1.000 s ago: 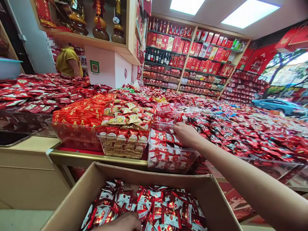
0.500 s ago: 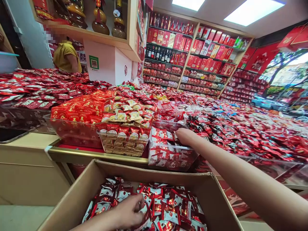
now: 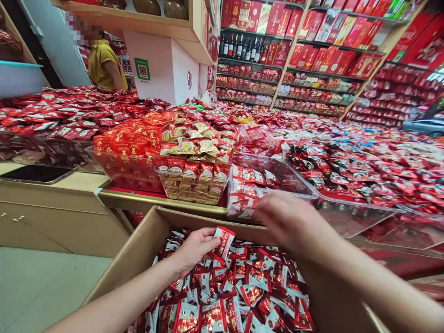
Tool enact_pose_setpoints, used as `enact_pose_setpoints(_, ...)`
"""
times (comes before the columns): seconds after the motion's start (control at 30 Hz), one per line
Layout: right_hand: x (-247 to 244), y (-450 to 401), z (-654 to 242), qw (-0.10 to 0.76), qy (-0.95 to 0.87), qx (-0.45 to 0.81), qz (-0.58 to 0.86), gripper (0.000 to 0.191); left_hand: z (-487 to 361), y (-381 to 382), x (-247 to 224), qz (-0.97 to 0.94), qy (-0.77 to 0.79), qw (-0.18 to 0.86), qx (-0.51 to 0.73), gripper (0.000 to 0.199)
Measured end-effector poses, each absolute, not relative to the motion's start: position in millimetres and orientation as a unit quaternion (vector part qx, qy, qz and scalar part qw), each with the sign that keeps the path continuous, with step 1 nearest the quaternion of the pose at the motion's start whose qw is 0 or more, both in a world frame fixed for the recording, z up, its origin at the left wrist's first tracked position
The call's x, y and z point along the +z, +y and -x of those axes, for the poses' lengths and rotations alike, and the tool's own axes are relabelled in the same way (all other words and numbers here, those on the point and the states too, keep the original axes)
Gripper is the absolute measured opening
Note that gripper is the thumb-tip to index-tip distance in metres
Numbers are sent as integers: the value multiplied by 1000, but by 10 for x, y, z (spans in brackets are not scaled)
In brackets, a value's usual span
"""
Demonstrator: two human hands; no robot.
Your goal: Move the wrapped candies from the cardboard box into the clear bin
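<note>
Pale green tiled floor [image 3: 38,286] at 8 o'clock, meeting a beige low cabinet [image 3: 52,231] with small metal handles towards 9. Grey-blue wall [image 3: 57,41] at 10 o'clock; between 10 and 11, a white box-shaped pillar [image 3: 159,81] bearing a green square QR sign [image 3: 142,69], beneath an overhanging pale-wood display cabinet [image 3: 166,27] at 11. Tall pale-wood wall shelving [image 3: 291,58] with dark thin shelves at 1 o'clock, leaning rightward in view, evenly lit.

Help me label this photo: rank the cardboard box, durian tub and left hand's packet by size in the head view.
1. Cardboard box
2. Durian tub
3. Packet in the left hand, clearly smallest
</note>
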State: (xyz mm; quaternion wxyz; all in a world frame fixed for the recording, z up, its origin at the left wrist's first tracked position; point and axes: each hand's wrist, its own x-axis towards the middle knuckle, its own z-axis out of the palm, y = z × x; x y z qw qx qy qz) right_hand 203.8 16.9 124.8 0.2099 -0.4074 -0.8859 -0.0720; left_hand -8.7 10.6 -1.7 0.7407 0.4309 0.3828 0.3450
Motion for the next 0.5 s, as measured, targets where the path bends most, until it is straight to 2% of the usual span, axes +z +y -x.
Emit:
enact_pose_setpoints(0.1,713,-125,-1935,230,-856,92,453,15,49,76,-6,-443,363,744,343,37)
enact_pose_setpoints(0.2,247,-151,-1875,275,-768,304,492,40,-4,48,-19,-453,351,747,337,36)
enact_pose_setpoints(0.23,153,-134,-1860,282,-736,379,485,42,-18,42,-25,-459,347,747,333,35)
enact_pose_setpoints(0.3,62,-95,-1836,290,-677,487,470,31,-35,34,-32,-475,345,743,321,32)
enact_pose_setpoints(0.37,57,-69,-1824,302,-645,514,478,26,-39,27,-37,-494,358,728,312,30)
enact_pose_setpoints(0.43,80,-54,-1819,314,-645,479,505,25,-37,10,-46,-531,373,691,320,30)
enact_pose_setpoints(0.5,94,-48,-1806,316,-651,432,538,23,-39,-25,-65,-576,397,637,323,39)
